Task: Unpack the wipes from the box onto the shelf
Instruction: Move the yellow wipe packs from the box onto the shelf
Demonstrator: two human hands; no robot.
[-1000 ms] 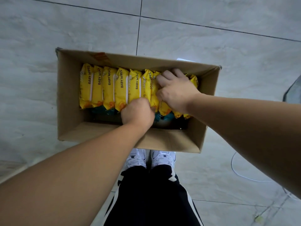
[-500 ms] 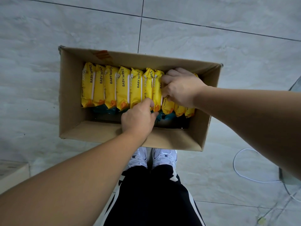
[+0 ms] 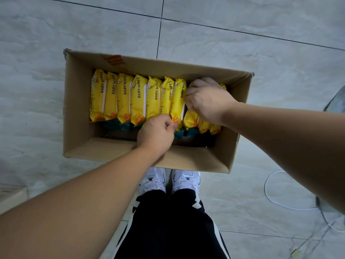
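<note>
Here, in the head view, an open cardboard box (image 3: pixel 78 109) sits on the tiled floor in the upper middle of the frame, holding a row of yellow baby wipes packs (image 3: pixel 138 101) standing on edge. The left hand (image 3: pixel 155 131) pinches the near end of one pack (image 3: pixel 178 103) at centre. The right hand (image 3: pixel 207 101), right of centre, has its fingers curled down among the rightmost packs.

Single head-worn wide-angle view, facing almost straight down. Cardboard box (image 3: pixel 80 109) on tiled floor (image 3: pixel 261 58) fills mid-frame, near, at arm's reach. Both forearms enter from the bottom corners; white sneakers (image 3: pixel 169 181) sit directly below the lens.
</note>
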